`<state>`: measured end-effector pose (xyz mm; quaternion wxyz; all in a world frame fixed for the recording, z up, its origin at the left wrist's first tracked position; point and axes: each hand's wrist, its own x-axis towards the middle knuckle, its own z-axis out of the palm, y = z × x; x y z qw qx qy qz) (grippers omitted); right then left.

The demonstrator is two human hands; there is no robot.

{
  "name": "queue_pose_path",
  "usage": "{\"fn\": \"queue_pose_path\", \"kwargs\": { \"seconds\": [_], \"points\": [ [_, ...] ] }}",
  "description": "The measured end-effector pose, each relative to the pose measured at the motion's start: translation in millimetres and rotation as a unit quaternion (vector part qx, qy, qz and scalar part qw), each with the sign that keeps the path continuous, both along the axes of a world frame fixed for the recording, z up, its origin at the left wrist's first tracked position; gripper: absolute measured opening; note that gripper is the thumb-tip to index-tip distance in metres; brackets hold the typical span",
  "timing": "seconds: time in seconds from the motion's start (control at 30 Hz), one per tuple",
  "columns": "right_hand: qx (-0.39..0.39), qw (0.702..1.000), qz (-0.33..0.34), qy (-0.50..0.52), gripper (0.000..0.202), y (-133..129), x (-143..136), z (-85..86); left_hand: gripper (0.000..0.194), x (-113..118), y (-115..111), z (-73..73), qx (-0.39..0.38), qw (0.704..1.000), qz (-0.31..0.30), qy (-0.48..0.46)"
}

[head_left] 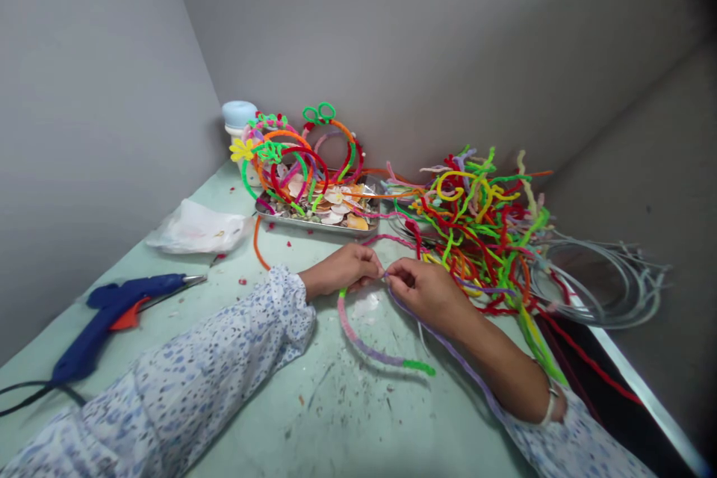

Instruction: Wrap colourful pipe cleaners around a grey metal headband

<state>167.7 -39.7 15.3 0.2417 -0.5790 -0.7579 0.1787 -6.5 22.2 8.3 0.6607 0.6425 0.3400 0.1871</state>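
Observation:
Over the middle of the table, my left hand [348, 269] pinches the upper end of a curved band wrapped in green, pink and purple pipe cleaner [370, 351]. Its green tip hangs to the lower right. Fingertip to fingertip with it, my right hand [423, 291] is closed on the end of a long purple pipe cleaner [448, 349], which trails down along my right forearm. A thin pale strip [423, 337] shows below my right hand. The exact spot where purple meets the band is hidden by my fingers.
Behind my hands stands a metal tray [314, 225] of shells with finished colourful hoops [291, 157]. A tangled pipe cleaner pile [482, 216] and clear hoops [605, 284] lie right. On the left are a blue glue gun [112, 314], a plastic bag [199, 228] and a blue-lidded bottle [240, 116].

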Motion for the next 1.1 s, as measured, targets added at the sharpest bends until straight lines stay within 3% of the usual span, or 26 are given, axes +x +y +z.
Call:
{"fn": "queue_pose_path", "kwargs": {
  "seconds": [0.3, 0.6, 0.93, 1.03, 1.1],
  "points": [
    [0.046, 0.997, 0.023, -0.061, 0.013, -3.5, -2.1, 4.6, 0.01, 0.0, 0.1, -1.0, 0.007, 1.0, -0.005, -0.004],
    [0.005, 0.999, 0.025, -0.031, 0.015, -1.4, 1.7, 5.6, 0.01, 0.8, 0.4, -1.2, 0.001, 1.0, -0.004, 0.007],
    [0.04, 0.996, 0.008, -0.073, 0.012, -2.4, -3.3, 2.8, 0.01, 1.0, -0.7, -0.1, 0.002, 1.0, -0.004, -0.001],
    [0.019, 0.999, -0.002, -0.027, 0.011, -1.6, -2.9, 2.5, 0.012, 0.9, -0.9, 0.4, -0.008, 1.0, -0.002, -0.007],
    [-0.042, 0.997, -0.012, 0.059, 0.013, 0.5, -0.2, 2.5, 0.012, 0.4, -0.8, 0.9, -0.021, 1.0, 0.001, -0.021]
  ]
}}
